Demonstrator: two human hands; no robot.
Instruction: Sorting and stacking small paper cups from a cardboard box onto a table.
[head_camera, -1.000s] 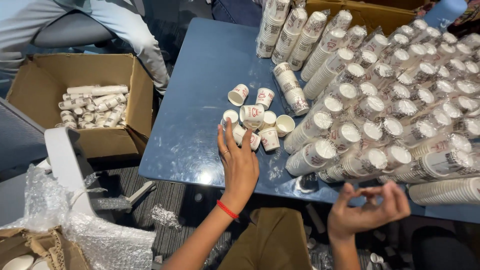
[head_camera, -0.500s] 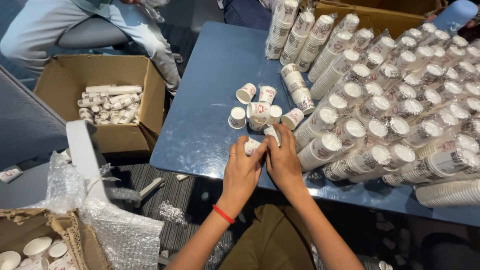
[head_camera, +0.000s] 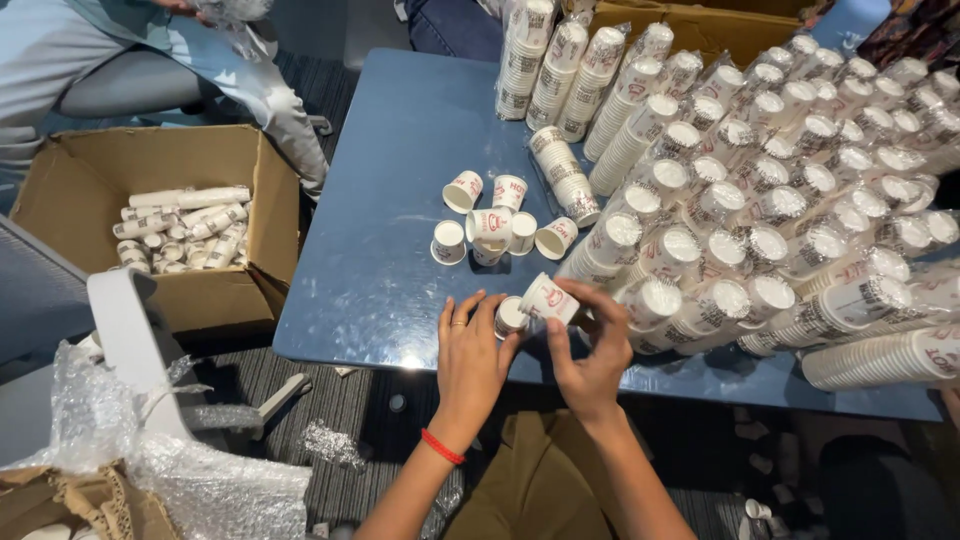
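Head view: since the earlier frame the right hand (head_camera: 590, 355) has lifted one small paper cup (head_camera: 548, 297), fingers clasped round it. The left hand (head_camera: 470, 355) pinches a second cup (head_camera: 511, 316) standing near the tabletop (head_camera: 400, 130) front edge. Six loose cups (head_camera: 490, 225) lie beyond, with bare surface to their left.

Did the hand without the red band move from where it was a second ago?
Yes. The right hand came up from below the blue table's near edge and onto it, beside the left hand, and now holds a small paper cup.
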